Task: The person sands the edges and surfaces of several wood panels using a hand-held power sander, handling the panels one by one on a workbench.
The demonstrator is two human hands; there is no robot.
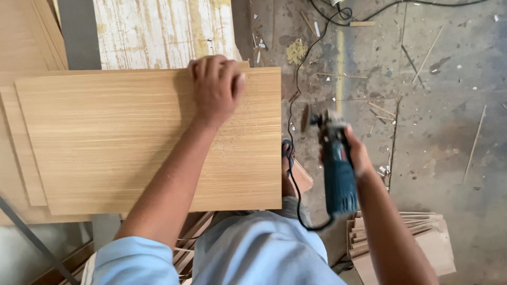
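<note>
Head view: I start at the far left, where a stack of boards (21, 158) lies under the top panel (132, 142), its edges stepping out past the left of that panel. I read the stack as what carries the panel flat, so I treat it as the surface.

My left hand (215, 87) sits palm down on the panel's far edge, fingers curled over the rim. It presses more than grips, which I take as pinning the panel so it cannot slide. The arm crosses the panel diagonally from my blue sleeve.

Beyond that hand, a whitish streaked sheet (163, 31) lies further away.

To the right of the panel's right edge, my right hand (359, 155) is wrapped tightly round the body of a blue power tool (337, 169), held in the air off the panel and over the floor (449, 105), its working end pointing away from me. The cord (296, 89) trails from the tool's rear and runs off across the floor, clear of the panel.

Below the right hand, near my elbow, lies a pile of thin offcuts (417, 232). Splinters litter the floor.
</note>
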